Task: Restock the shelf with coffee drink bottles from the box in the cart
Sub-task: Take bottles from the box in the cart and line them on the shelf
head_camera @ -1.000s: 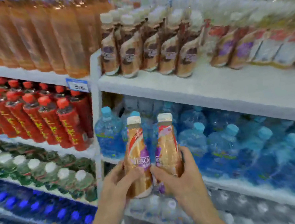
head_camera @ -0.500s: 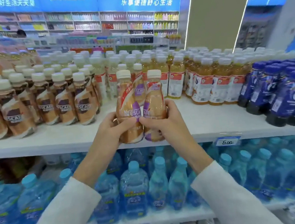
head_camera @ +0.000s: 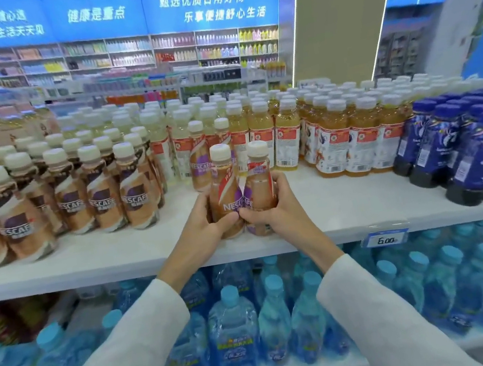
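The left hand (head_camera: 201, 228) wraps its curled fingers round the left coffee bottle (head_camera: 224, 185), which stands upright and touches the right coffee bottle (head_camera: 259, 177), gripped likewise by the right hand (head_camera: 281, 211). Both are near the front edge of the shelf (head_camera: 346, 208); the matching row (head_camera: 201, 170) lies straight behind them, so a backward push with both hands seems due.

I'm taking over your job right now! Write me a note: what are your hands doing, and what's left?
My left hand grips the left coffee bottle; my right hand grips the right coffee bottle.
Both stand upright, touching, at the front of the shelf, before two matching bottles.
Done: this pair is at its row.
Left: slide them back, release, fetch more; the box is out of view.
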